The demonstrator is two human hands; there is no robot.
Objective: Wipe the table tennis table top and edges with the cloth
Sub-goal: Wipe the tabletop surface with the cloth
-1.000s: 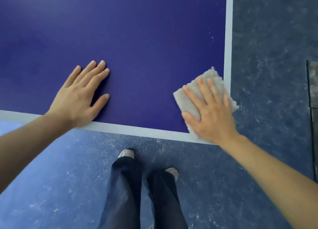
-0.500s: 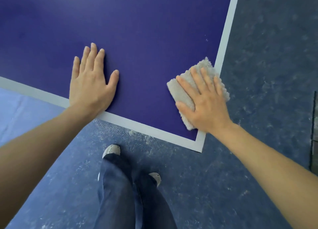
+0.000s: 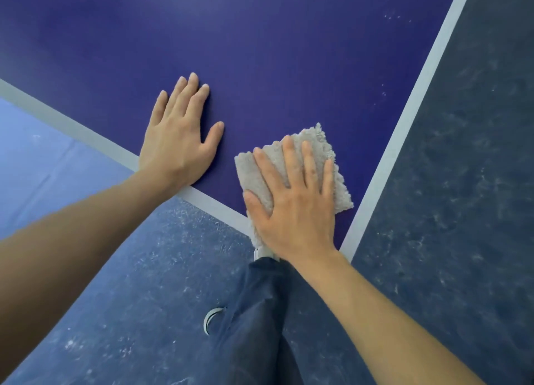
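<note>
Above a mottled blue floor (image 3: pixel 462 182), the dark blue counter (image 3: pixel 289 52) shows its near corner. The right hand (image 3: pixel 294 208), grip spread flat, presses the cloth (image 3: pixel 326 153) directly beneath it; the white side edge (image 3: pixel 404 118) lies just rightward. The left hand (image 3: pixel 179 136) rests flat, farther away.

A: What sort of place?
B: Indoor sports hall or games room. Dark blue table top (image 3: pixel 260 52) with a white edge line (image 3: pixel 427 81) meeting at a corner, so a table tennis table.
A: Anything else?
B: The floor (image 3: pixel 462 182) is mottled blue sheet vinyl, scuffed white, with a lighter blue section (image 3: pixel 43 168) at left.
</note>
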